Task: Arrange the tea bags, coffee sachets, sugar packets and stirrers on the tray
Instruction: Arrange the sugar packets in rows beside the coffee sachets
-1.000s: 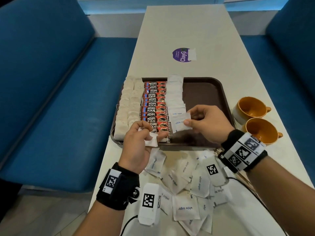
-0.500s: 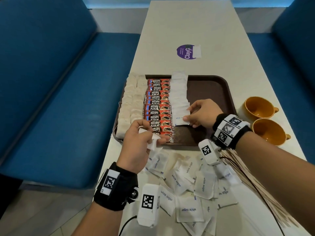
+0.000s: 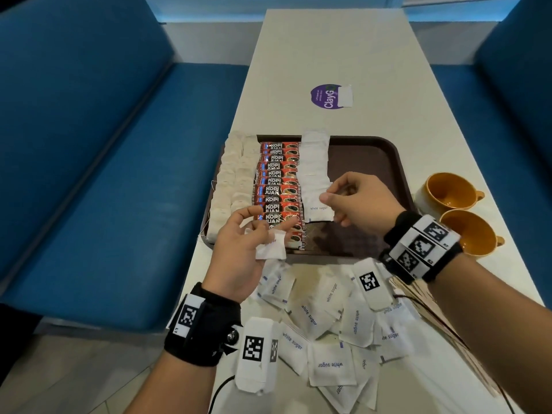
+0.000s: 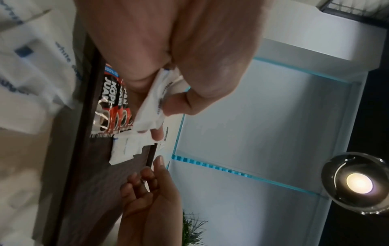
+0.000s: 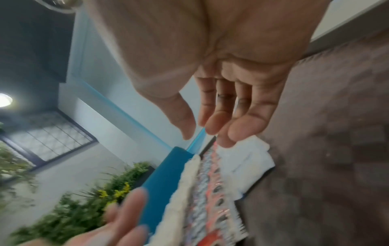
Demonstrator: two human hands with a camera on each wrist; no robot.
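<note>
From the head view, the left hand [image 3: 239,252] is pinching a sugar packet [image 3: 270,249] over the tray's [image 3: 385,162] near edge; the right hand [image 3: 358,201] is hovering empty, fingers loosely curled. At the left wrist, the packet [image 4: 153,103] is crumpling: light, limp paper, best pinched by an edge. The right wrist is showing relaxed fingers [image 5: 219,121].

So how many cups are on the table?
2. One yellow cup stands right of the tray; the second cup sits just nearer the person, touching or almost touching the first.
</note>
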